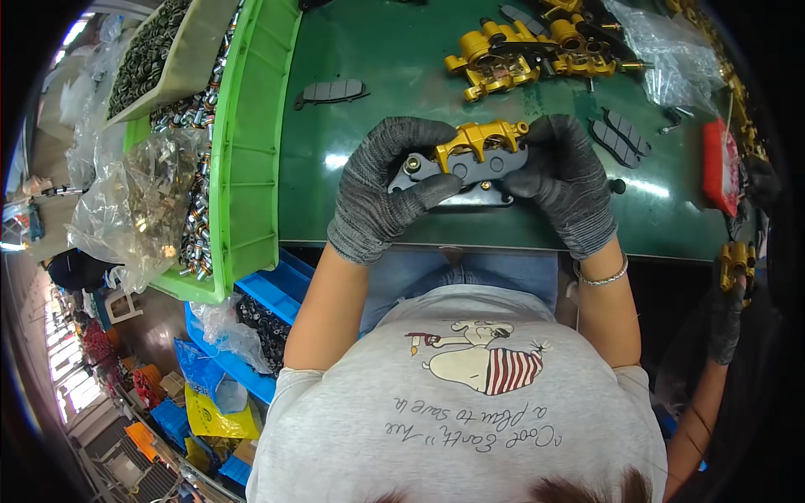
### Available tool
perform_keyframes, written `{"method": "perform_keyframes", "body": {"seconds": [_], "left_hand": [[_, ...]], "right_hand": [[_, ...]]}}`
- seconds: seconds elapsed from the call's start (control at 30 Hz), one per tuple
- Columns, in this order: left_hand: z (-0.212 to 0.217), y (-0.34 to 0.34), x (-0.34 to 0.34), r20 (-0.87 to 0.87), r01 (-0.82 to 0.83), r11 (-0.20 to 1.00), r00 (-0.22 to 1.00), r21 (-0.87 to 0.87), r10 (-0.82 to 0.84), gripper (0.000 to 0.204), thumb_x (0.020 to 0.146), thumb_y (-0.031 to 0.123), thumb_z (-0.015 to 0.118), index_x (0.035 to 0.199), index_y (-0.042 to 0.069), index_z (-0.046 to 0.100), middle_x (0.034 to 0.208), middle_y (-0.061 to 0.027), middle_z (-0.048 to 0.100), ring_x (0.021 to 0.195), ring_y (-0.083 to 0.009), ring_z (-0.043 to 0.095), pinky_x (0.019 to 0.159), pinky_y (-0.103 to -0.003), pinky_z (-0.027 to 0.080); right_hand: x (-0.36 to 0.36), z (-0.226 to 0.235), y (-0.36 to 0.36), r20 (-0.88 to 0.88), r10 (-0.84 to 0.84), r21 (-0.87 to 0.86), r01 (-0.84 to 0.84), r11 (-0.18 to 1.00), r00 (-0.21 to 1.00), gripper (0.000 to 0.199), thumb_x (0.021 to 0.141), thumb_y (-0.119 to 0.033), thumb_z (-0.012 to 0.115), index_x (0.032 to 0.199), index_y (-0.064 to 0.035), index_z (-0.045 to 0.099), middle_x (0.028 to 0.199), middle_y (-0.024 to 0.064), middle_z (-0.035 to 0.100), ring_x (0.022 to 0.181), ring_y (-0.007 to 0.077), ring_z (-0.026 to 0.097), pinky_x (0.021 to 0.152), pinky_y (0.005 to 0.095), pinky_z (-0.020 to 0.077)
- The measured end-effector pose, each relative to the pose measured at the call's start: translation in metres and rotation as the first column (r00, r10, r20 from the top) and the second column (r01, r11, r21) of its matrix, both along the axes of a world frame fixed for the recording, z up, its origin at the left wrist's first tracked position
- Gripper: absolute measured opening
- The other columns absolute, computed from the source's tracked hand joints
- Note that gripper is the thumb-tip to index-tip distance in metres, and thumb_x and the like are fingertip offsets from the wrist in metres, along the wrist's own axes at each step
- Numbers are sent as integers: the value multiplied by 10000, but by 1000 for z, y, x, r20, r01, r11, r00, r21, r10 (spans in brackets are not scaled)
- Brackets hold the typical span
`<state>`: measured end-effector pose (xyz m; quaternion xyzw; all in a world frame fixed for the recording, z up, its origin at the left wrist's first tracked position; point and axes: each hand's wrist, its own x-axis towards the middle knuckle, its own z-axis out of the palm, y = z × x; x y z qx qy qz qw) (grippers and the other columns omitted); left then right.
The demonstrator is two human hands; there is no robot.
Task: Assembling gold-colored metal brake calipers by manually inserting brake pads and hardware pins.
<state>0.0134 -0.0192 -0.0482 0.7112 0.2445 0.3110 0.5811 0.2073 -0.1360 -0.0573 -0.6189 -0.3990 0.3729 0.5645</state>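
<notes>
In the centre of the frame, a gold brake caliper (475, 136) with a grey plate (503, 164) is held above the green surface (386, 42). The fingers of the left hand (373, 189) are clamped on its left end, those of the right hand (574, 189) on its right end.

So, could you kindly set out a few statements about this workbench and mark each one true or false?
1. The left hand and right hand both hold the gold caliper. True.
2. The green bin stands to the right of both hands. False: it stands to their left.
3. Two dark pads lie to the right of the caliper. True.
4. Both hands are bare. False: both wear dark grey gloves.
5. The container near the bench's right end is blue. False: it is red.
</notes>
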Motion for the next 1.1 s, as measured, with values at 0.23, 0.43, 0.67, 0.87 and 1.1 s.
{"method": "perform_keyframes", "body": {"seconds": [0.23, 0.43, 0.67, 0.87, 1.1], "left_hand": [[15, 15, -1, -127, 154, 969, 983, 192, -131, 511, 655, 148, 813, 1099, 35, 587, 1048, -98, 598, 976, -210, 590, 849, -331, 491], [64, -9, 29, -658, 329, 798, 745, 504, 108, 646, 643, 288, 799, 1187, 55, 539, 1080, -150, 586, 997, -295, 585, 830, -351, 486], [63, 0, 31, -725, 458, 777, 689, 432, -3, 715, 620, 367, 801, 1206, 66, 522, 1068, -148, 603, 957, -311, 607, 804, -375, 497], [62, 8, 25, -697, 457, 762, 717, 458, -11, 712, 622, 399, 798, 1196, 73, 529, 1020, -146, 630, 917, -327, 624, 779, -376, 506], [76, 14, 32, -847, 539, 789, 529, 294, -46, 703, 675, 469, 739, 1221, 90, 509, 1042, -161, 623, 911, -325, 624, 767, -386, 504]], "right_hand": [[10, 10, 19, 195, 145, 173, -179, 968, 970, 644, 613, -244, 828, 1157, -43, 549, 1021, 76, 585, 996, 203, 569, 896, 319, 474], [14, 10, 16, 526, 249, -27, -276, 961, 813, 627, 670, -415, 724, 1194, -118, 548, 1108, 106, 599, 1016, 278, 592, 847, 369, 492], [10, 11, 13, 633, 196, -14, -242, 970, 748, 577, 684, -392, 723, 1167, -121, 564, 1045, 105, 616, 948, 286, 605, 826, 373, 494], [-11, 16, 13, 573, 136, -54, -128, 990, 809, 545, 690, -347, 732, 1156, -117, 571, 970, 103, 630, 901, 280, 617, 817, 372, 496], [7, 28, 5, 559, 201, -91, -181, 979, 804, 484, 736, -255, 726, 1160, -74, 579, 1046, 99, 626, 936, 229, 627, 811, 330, 513]]}}
